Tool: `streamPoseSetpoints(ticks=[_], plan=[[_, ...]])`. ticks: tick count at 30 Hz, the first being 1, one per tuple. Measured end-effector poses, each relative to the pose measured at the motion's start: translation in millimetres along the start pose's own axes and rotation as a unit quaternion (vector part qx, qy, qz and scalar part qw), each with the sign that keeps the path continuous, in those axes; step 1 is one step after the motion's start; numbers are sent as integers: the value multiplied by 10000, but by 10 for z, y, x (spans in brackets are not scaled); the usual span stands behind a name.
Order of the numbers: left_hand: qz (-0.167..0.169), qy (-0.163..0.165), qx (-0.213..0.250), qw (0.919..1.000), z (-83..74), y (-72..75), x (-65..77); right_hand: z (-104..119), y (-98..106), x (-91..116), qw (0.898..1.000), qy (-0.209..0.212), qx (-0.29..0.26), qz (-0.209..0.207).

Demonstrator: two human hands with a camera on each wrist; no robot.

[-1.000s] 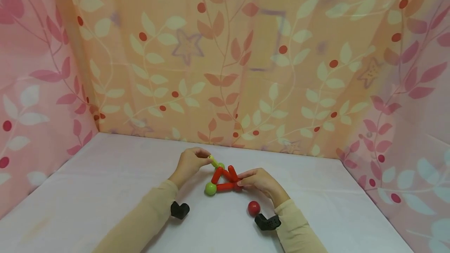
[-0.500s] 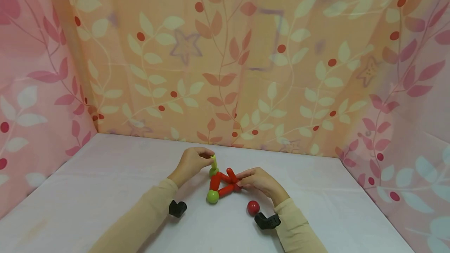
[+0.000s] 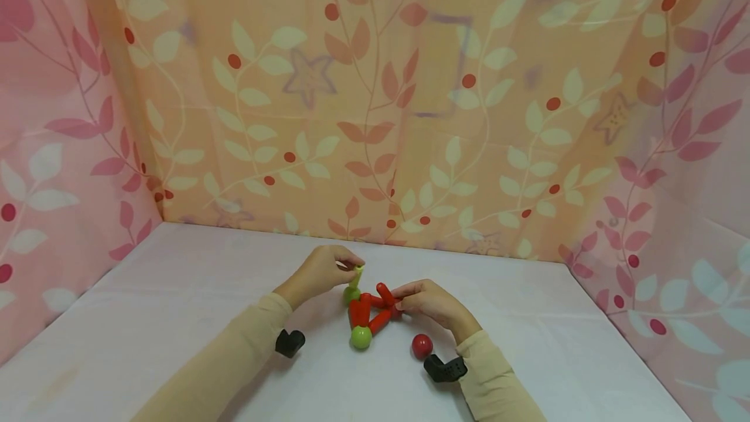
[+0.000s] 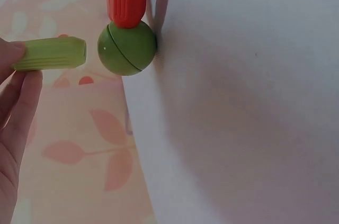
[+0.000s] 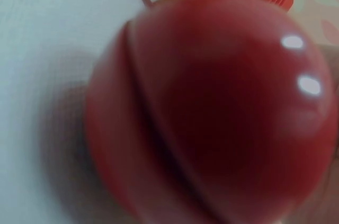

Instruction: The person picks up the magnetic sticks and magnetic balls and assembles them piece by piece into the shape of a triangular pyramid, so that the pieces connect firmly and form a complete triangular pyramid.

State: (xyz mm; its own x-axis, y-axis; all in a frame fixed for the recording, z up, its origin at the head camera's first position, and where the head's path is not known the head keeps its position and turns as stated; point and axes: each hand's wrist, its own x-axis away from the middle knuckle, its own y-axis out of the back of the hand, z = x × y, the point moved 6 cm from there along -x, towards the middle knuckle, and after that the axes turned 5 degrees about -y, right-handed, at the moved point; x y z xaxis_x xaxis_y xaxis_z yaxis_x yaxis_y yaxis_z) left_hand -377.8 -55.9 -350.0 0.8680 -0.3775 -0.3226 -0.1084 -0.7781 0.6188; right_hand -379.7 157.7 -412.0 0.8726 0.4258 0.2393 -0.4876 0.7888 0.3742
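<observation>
1. The left hand (image 3: 319, 273) pinches a green stick (image 4: 50, 53) in its fingers (image 4: 18, 94), its free end just beside a green ball (image 4: 127, 47).
2. The right hand (image 3: 430, 301) pinches the red sticks (image 3: 375, 308) at their far joint.
3. A red ball (image 3: 422, 346) lies on the white worktop (image 3: 176, 318), near the right wrist.

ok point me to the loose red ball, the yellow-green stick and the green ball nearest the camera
red ball (image 3: 422, 346), head view, middle of the sphere.
yellow-green stick (image 4: 50, 53), left wrist view, middle of the ribbed shaft.
green ball (image 3: 361, 338), head view, centre of the ball at the red stick's end.
</observation>
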Motion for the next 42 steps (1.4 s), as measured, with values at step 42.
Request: streamPoseSetpoints(ticks=[42], plan=[[50, 1225, 216, 9922, 259, -155, 235, 331, -184, 168, 9990, 88, 317, -299]])
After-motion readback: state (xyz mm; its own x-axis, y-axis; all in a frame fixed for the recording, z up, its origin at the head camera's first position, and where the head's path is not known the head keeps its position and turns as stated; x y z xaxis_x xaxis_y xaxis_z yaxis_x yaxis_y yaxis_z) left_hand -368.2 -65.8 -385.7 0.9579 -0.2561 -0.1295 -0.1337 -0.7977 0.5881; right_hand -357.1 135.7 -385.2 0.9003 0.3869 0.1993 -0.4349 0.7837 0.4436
